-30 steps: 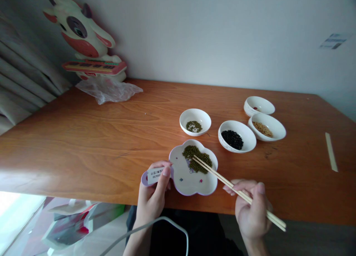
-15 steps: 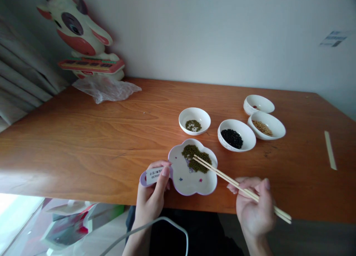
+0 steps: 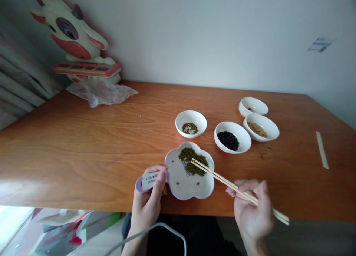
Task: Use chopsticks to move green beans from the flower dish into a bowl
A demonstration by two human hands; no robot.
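My left hand [image 3: 148, 196] is closed around the labelled handle of a flower-shaped plate [image 3: 187, 189] with a purple rim, at the table's front edge. Green mung beans [image 3: 196, 163] lie in the upper part of that plate. A pair of wooden chopsticks [image 3: 222, 180] is gripped in my right hand [image 3: 253, 208], with the tips close together among the beans. Whether a bean is pinched between the tips I cannot tell. Just behind the plate stands a white bowl [image 3: 191, 117] with some mung beans in it.
To the right stand a bowl of black beans [image 3: 244, 139], a bowl of tan beans [image 3: 271, 128] and a bowl with a few reddish bits [image 3: 260, 107]. A pale strip [image 3: 322, 150] lies far right. A plastic bag [image 3: 102, 95] and cow toy [image 3: 80, 45] are back left. A cable [image 3: 150, 228] hangs in front.
The whole view has shifted slightly, so things sit a little further left and lower. Both hands keep their holds, and the chopstick tips stay over the beans.
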